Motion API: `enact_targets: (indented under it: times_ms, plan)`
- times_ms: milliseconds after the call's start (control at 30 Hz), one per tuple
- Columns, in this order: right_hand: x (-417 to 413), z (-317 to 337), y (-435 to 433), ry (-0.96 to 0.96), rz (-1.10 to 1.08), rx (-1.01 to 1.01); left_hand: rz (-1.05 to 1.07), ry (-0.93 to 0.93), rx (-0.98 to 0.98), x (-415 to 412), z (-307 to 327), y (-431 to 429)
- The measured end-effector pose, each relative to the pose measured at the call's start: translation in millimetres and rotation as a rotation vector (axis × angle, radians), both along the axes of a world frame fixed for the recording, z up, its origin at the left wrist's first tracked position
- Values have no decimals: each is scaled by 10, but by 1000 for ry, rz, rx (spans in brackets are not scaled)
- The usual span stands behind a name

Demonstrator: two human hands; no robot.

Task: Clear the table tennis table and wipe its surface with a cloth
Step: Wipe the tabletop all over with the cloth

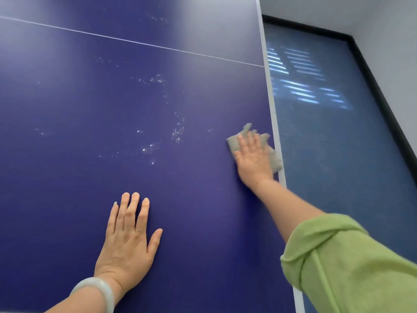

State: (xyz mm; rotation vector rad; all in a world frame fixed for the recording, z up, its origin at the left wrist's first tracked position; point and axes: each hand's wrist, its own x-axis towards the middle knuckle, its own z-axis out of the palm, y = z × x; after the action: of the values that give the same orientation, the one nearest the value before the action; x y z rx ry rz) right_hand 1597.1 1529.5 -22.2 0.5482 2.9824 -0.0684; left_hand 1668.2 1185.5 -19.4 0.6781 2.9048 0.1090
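Looks cleared already, mid-wipe now. Pressing cloth (233,142) flat under straight-fingered right hand (253,159) at the table (67,98) edge; bracing with flat, empty left hand (128,242). Yet to hit the specks (178,129) left of that grip.

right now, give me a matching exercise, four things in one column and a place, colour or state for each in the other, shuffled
Column one
1. cloth
2. left hand
3. bracelet
4. sleeve

Column two
a. light green
b. flat on the blue table, holding nothing
c. pressed under the right hand, by the table's edge
d. pale, round the wrist

Pairs: 1-c, 2-b, 3-d, 4-a
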Motion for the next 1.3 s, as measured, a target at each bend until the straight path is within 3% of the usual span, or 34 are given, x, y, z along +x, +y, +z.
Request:
enact_targets:
  times_ms: [133,267,333,400,500,567,667,733,833,933,1000,1100,1200,1267,1300]
  plan:
    - [267,-38,-932,35,311,-189,13,-8,-13,14,14,7]
    - [366,-22,-679,37,454,-145,12,-6,-6,0,27,27]
    - [289,-27,-274,35,285,-82,11,-5,-4,-6,21,26]
    - [200,10,76,52,-48,-84,11,-4,-6,-5,16,26]
    - [3,40,76,67,-351,-118,14,3,-19,-7,24,23]
    - [-90,17,-237,77,-241,-124,18,3,-26,-3,31,18]
    - [-3,-45,-664,42,208,-160,19,1,-32,13,40,22]
    - [31,-53,-573,28,312,-165,20,1,-36,12,44,22]
    - [38,-38,-226,48,-32,-64,16,5,-48,12,50,9]
    - [140,15,-345,85,-382,-106,14,-1,-43,12,53,2]
    - [281,-30,-717,103,-287,-77,10,-3,-38,11,59,8]
    - [588,-97,-1239,91,124,-76,3,1,-30,10,63,16]
    - [767,-85,-1146,32,461,-116,4,1,-30,4,48,11]
    - [690,-86,-758,17,436,-28,5,0,-29,5,32,3]
    - [622,-67,-555,2,285,20,7,-2,-31,8,29,0]
